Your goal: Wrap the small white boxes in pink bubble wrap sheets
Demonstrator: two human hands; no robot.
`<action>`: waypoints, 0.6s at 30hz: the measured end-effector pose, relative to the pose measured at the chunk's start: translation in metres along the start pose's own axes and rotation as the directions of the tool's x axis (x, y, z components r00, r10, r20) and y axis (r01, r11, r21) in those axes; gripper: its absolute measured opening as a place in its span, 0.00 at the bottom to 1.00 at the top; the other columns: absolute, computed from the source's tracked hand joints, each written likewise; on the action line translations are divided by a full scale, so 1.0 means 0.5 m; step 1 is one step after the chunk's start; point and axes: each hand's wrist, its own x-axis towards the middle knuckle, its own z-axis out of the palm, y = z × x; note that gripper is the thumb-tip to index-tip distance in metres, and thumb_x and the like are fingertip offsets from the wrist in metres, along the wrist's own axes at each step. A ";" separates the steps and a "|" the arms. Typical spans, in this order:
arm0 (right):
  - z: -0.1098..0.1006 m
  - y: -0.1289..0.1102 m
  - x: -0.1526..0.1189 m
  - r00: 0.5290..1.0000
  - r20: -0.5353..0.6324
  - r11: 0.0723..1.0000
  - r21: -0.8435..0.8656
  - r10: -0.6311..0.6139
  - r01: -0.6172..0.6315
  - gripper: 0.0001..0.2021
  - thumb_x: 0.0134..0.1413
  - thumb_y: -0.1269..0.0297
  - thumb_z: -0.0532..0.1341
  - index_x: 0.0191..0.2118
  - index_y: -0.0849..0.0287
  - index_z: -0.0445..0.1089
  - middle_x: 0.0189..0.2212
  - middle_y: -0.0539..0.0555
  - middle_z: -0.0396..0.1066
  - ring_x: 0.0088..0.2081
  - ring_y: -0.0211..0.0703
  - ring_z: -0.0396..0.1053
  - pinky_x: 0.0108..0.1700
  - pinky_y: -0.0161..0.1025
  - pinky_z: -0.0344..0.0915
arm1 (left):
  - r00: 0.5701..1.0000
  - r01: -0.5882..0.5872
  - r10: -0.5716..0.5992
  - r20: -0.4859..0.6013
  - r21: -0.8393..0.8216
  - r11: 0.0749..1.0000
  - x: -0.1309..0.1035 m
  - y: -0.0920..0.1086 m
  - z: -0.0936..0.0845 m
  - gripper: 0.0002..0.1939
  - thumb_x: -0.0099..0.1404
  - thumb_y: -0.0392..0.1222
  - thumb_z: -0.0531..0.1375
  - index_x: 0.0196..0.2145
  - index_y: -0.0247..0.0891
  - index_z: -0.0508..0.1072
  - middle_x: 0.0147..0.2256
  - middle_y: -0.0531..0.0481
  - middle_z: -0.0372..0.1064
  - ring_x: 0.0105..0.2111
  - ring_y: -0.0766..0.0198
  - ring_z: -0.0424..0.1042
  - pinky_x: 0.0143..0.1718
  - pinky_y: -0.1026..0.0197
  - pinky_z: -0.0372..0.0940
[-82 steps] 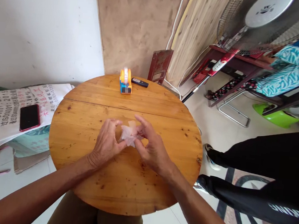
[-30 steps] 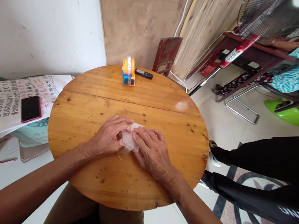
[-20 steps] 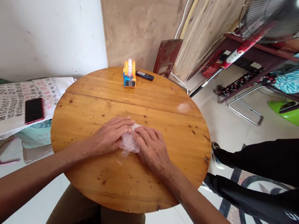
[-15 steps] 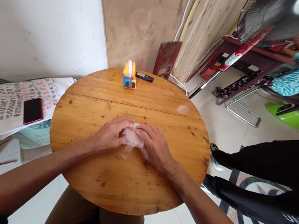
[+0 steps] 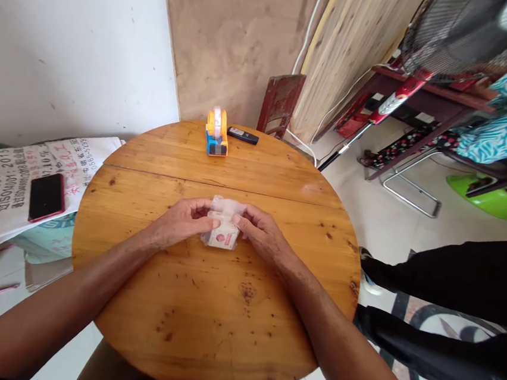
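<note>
Between my hands, over the middle of the round wooden table (image 5: pixel 206 311), is a small white box with reddish print (image 5: pixel 222 236), wrapped in thin clear plastic (image 5: pixel 227 204). My left hand (image 5: pixel 183 222) grips its left side, the thumb lying on the printed face. From the right, my right hand (image 5: pixel 261 229) pinches the package, thumb at its upper right corner. The plastic stands up loosely along the far edge of the box. Fingers behind the package are partly hidden.
An orange and blue tape dispenser (image 5: pixel 216 133) and a black remote-like object (image 5: pixel 242 136) lie at the table's far edge. A phone (image 5: pixel 47 197) rests on white printed sacks (image 5: pixel 4 172) at left. Right are a fan (image 5: pixel 451 42), a person's black-trousered legs (image 5: pixel 442 280) and a seated person.
The package has turned so the box's printed face shows; before, only crumpled plastic and a clear strip were visible. My hands have moved slightly apart, and the view has shifted slightly.
</note>
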 end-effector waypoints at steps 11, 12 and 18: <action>0.003 -0.001 0.013 0.995 -0.099 0.996 -0.087 -0.032 0.023 0.07 0.52 0.60 0.60 0.30 0.58 0.68 0.25 0.48 0.67 0.27 0.37 0.63 0.30 0.34 0.61 | 0.998 0.063 -0.064 -0.001 -0.105 0.992 0.000 0.005 0.009 0.24 0.51 0.42 0.68 0.47 0.34 0.74 0.44 0.45 0.77 0.43 0.57 0.75 0.48 0.55 0.68; 0.003 0.001 0.015 0.990 -0.131 0.993 -0.108 -0.058 0.044 0.06 0.51 0.61 0.60 0.31 0.58 0.68 0.26 0.49 0.68 0.28 0.37 0.64 0.31 0.34 0.62 | 0.998 0.066 -0.066 0.000 -0.095 0.993 0.000 0.005 0.009 0.24 0.52 0.42 0.68 0.47 0.34 0.75 0.44 0.45 0.77 0.43 0.57 0.75 0.47 0.55 0.68; 0.007 -0.002 0.018 0.964 -0.213 0.983 -0.130 -0.157 0.131 0.10 0.49 0.64 0.64 0.39 0.57 0.73 0.33 0.51 0.75 0.32 0.39 0.69 0.35 0.35 0.65 | 0.998 0.050 -0.048 0.037 -0.056 0.997 -0.001 0.004 0.008 0.22 0.55 0.43 0.66 0.47 0.35 0.75 0.41 0.47 0.77 0.41 0.58 0.74 0.43 0.57 0.69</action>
